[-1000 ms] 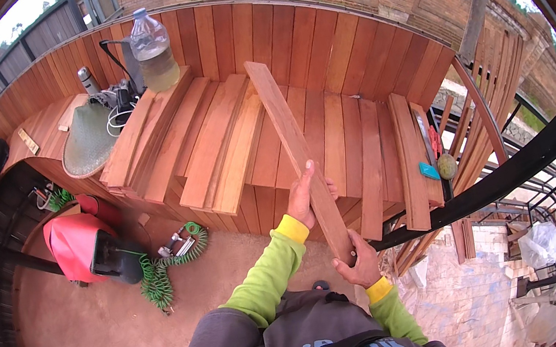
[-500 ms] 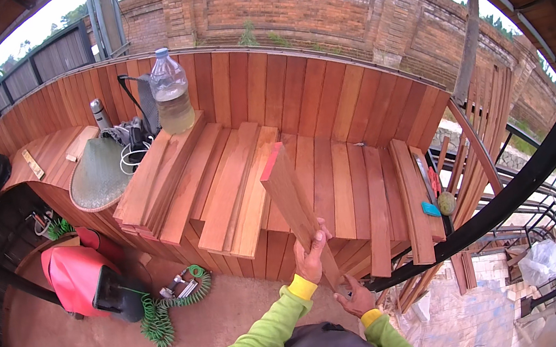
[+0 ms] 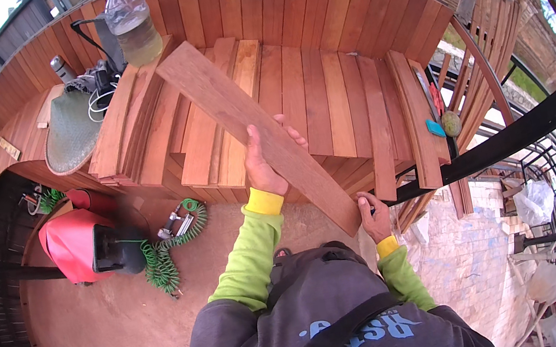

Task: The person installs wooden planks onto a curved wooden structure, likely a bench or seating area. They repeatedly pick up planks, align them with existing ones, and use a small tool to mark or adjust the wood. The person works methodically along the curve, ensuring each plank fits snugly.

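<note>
Plank [image 3: 251,126] hides most of left hand [image 3: 263,165] fingers.

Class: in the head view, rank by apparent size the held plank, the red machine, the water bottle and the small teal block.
1. plank
2. red machine
3. bottle; farther off, so unsure
4. teal block

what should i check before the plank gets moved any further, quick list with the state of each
1. Left hand grip on the plank at mid length: ok.
2. Right hand on the plank's near end: ok.
3. Far end clear of the plastic bottle: ok, apart from it.
4. Stacked boards lying flat under the plank: ok.
5. Green coiled hose away from the feet: cannot tell, feet hidden.
6. Plank free of cracks: cannot tell.
</note>
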Tool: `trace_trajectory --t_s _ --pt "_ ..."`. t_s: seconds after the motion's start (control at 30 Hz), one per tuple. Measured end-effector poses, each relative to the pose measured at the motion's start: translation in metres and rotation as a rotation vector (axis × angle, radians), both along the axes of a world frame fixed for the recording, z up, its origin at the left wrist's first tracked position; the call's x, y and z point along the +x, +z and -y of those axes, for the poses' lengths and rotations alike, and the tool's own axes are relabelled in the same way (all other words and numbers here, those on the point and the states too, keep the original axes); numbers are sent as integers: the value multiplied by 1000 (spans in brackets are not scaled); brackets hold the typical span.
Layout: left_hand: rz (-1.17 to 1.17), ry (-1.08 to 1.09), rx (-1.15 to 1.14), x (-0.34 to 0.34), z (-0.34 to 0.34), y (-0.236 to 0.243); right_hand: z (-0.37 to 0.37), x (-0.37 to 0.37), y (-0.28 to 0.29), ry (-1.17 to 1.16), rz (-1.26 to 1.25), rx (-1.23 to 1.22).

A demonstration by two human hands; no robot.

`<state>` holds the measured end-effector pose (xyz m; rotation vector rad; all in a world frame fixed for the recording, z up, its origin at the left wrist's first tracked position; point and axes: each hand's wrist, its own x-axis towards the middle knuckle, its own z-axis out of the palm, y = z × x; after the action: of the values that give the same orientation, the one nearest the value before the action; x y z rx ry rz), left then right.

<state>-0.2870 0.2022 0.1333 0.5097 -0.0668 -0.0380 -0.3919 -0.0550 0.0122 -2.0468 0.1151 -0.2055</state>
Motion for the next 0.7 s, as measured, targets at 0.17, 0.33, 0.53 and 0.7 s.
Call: trace_trajectory --t_s 0.17,0.33,0.53,0.7 --pt "-16 22 -96 18 -40 -10 3 5 40 -96 -51 300" --pt "-72 71 -108 32 -53 -16 1 17 50 -93 -17 456" --pt "-143 -65 -67 47 -43 -16 -4 15 49 68 73 130" --pt "-269 -200 -81 75 3 -32 -7 0 73 233 -147 -52"
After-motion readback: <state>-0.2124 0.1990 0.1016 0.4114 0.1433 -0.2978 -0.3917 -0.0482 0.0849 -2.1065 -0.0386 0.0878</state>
